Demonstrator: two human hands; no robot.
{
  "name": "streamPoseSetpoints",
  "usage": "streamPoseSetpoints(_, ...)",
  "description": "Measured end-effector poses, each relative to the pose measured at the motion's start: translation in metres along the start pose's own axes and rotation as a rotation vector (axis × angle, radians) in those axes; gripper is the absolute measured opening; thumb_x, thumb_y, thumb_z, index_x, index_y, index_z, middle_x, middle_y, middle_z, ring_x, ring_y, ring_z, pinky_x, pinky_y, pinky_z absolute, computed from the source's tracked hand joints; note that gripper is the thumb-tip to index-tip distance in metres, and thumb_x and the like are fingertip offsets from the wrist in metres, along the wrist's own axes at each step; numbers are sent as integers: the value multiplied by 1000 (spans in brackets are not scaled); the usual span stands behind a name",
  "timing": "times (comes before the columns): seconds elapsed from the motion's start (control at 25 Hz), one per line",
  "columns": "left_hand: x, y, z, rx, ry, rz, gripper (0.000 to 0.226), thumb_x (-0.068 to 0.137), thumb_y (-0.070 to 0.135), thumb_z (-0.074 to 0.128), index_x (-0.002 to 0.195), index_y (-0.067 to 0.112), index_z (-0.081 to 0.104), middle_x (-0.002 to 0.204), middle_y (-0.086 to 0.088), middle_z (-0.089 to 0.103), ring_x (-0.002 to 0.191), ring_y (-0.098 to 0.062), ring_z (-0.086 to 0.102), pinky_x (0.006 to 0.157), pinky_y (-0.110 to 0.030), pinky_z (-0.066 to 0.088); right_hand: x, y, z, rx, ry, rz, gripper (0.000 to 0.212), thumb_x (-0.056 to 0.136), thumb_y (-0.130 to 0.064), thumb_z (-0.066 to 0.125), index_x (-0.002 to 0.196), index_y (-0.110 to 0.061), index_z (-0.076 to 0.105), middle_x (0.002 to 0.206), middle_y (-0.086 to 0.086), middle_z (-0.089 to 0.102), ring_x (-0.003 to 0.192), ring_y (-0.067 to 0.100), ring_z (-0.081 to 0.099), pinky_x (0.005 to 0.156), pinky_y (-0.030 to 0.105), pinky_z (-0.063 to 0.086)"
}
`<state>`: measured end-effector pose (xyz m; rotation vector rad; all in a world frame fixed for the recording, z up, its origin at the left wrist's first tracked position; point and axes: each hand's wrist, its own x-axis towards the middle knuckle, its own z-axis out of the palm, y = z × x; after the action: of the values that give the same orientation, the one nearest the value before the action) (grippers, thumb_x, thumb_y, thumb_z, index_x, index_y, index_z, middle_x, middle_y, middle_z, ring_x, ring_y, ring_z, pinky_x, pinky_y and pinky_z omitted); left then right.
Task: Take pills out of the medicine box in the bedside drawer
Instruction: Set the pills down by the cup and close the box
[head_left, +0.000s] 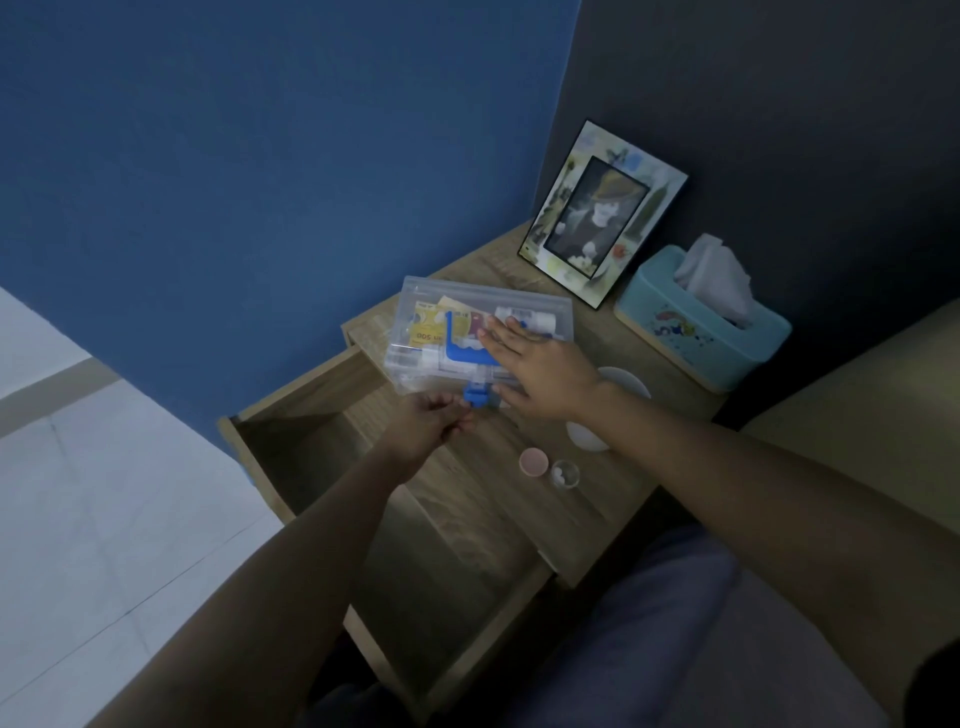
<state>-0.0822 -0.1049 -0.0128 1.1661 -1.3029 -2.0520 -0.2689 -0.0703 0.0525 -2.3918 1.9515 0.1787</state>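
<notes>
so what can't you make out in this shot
- Head view, clasp on the medicine box: left hand covers it, so latched or not is unclear.
- Box labels: too blurred to read.
- White dish: right hand hides most.
- Small cup: pill count too small.
- Drawer: dark.

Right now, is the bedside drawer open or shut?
Open. The drawer is pulled out from the bedside table and its inside shows, while the medicine box rests on the tabletop.
</notes>
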Motion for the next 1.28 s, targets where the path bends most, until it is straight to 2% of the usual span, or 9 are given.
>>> streamPoseSetpoints(0.28, 2, -5, -6, 78, -26, 31, 10, 88, 21, 62, 84, 15, 70, 70, 3, 71, 66, -5, 66, 62, -15, 52, 2, 3, -3, 14, -16, -26, 78, 89, -59, 41, 149, -17, 14, 160, 4, 13, 146, 22, 19, 102, 44, 45)
streamPoseSetpoints(0.4, 1, -5, 0, 103, 10, 47, 15, 87, 25, 62, 81, 14, 70, 64, 4, 71, 62, -4, 66, 60, -16, 51, 4, 3, -2, 31, 5, -9, 75, 90, -58, 41, 149, -19, 17, 159, 1, 15, 146, 21, 20, 101, 43, 46)
streamPoseSetpoints(0.52, 0, 1, 5, 135, 38, 95, 22, 88, 31, 61, 79, 14, 70, 67, 1, 70, 61, -4, 66, 60, -15, 53, 3, 2, -1, 54, 48, 11, 67, 93, -55, 39, 148, -21, 22, 159, -1, 19, 145, 18, 23, 99, 40, 46)
streamPoseSetpoints(0.8, -1, 13, 8, 171, 32, 97, 24, 89, 29, 59, 78, 10, 69, 70, -4, 68, 57, -2, 66, 53, -11, 51, 4, 3, -3, 54, 66, 9, 64, 93, -54, 40, 146, -21, 28, 156, -1, 26, 143, 17, 28, 97, 37, 45)
streamPoseSetpoints(0.88, -1, 12, 7, 170, 18, 94, 24, 89, 28, 60, 78, 10, 69, 70, -4, 69, 58, -2, 66, 56, -13, 52, 5, 3, -2, 51, 66, 14, 63, 93, -53, 41, 146, -21, 29, 156, -1, 27, 143, 18, 29, 98, 38, 45)
streamPoseSetpoints(0.96, -1, 10, 7, 196, 8, 88, 22, 89, 26, 60, 77, 9, 69, 70, -4, 69, 62, -6, 65, 65, -20, 53, 7, 3, -1, 35, 70, 11, 59, 95, -49, 40, 145, -20, 30, 155, 0, 29, 142, 19, 31, 97, 39, 45)
streamPoseSetpoints(1.04, 0, 7, 6, 214, 9, 79, 23, 89, 24, 60, 79, 5, 69, 72, -7, 68, 70, -15, 63, 76, -31, 50, 8, 4, 0, 26, 78, 8, 56, 96, -46, 41, 145, -20, 32, 155, 0, 30, 140, 20, 34, 94, 40, 47)
streamPoseSetpoints(1.12, 1, 6, 5, 233, 4, 87, 26, 89, 24, 60, 83, 1, 69, 75, -10, 67, 77, -23, 61, 80, -38, 49, 7, 4, 1, 28, 92, 10, 55, 96, -46, 42, 144, -20, 34, 154, 0, 31, 139, 20, 36, 92, 39, 48)
streamPoseSetpoints(1.28, 0, 7, 4, 227, -11, 95, 23, 89, 23, 60, 84, 2, 69, 76, -10, 68, 73, -18, 63, 78, -33, 51, 6, 3, 1, 57, 93, 5, 62, 92, -51, 44, 144, -19, 34, 154, 1, 31, 140, 21, 35, 94, 39, 47)
